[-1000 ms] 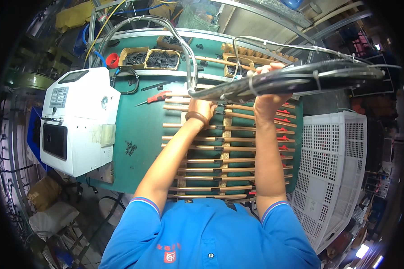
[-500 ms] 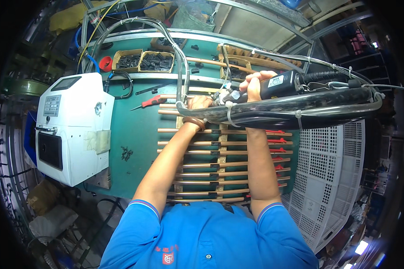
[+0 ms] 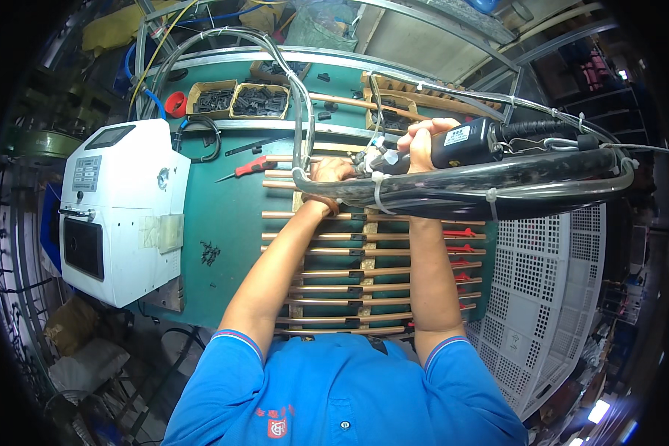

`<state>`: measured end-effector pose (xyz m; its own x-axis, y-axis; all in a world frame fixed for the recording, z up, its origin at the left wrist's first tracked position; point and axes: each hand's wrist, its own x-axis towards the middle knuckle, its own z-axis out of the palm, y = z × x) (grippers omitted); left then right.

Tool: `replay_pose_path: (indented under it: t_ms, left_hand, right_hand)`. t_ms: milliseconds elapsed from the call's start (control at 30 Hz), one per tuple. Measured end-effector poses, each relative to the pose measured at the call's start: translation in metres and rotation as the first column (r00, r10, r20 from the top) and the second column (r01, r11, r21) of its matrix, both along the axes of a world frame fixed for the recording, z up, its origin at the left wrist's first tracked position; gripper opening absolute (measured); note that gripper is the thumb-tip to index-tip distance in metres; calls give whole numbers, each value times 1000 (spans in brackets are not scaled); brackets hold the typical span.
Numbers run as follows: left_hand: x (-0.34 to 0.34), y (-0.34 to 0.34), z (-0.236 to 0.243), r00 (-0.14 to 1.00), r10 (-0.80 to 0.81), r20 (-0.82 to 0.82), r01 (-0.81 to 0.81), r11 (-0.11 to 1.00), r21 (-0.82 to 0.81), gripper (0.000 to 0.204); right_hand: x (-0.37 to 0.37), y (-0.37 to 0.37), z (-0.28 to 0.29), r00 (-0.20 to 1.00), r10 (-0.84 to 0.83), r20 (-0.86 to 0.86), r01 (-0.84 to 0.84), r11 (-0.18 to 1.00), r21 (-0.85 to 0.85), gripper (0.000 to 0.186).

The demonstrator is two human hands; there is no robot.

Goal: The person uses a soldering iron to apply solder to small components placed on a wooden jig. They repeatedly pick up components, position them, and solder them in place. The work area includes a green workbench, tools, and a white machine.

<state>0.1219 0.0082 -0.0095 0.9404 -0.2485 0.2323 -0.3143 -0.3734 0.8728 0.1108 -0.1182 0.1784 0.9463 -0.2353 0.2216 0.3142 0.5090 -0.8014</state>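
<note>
In my right hand [image 3: 426, 140] is a black powered screwdriver [image 3: 464, 143], held lying on its side with its tip end pointing left. Around its nose are thin clear tubes and metal fittings [image 3: 379, 157]. My left hand [image 3: 333, 170] is curled down at the far end of a row of copper-coloured bars [image 3: 327, 238], just left of the screwdriver's nose. What its fingers grip is hidden by the hand and a bundle of black hoses [image 3: 461, 186] crossing in front. Small black blocks [image 3: 355, 274] sit midway along the bars, and red clips [image 3: 461, 249] mark their right ends.
A white machine box [image 3: 123, 215] stands at the left. A red-handled screwdriver [image 3: 249, 169] and a scatter of small dark screws [image 3: 210, 253] lie on the green mat [image 3: 227, 215]. Cartons of black parts [image 3: 260, 102] stand behind. A white perforated crate [image 3: 539, 275] is at the right.
The hose bundle sags slightly lower, and the powered screwdriver shifts a little. Both hands stay in nearly the same place.
</note>
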Motion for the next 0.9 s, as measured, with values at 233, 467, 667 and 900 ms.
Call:
replay_pose_path:
  t_ms: [233,467,667,900]
  left_hand:
    - [5,-2,-5,991,35,133,-59,982,180,15]
    - [8,-2,-22,987,-1,161,-28,984,178,18]
    - [6,1,-3,986,-22,165,-9,983,182,19]
    - [6,25,-14,988,-61,141,30,977,211,17]
  right_hand:
    - [2,8,3,981,-178,75,191,948,-255,16]
    - [2,12,5,985,-172,33,175,958,-229,16]
    - [5,7,-8,966,-239,102,260,889,-378,21]
    - [6,11,-2,957,-279,76,281,834,-474,18]
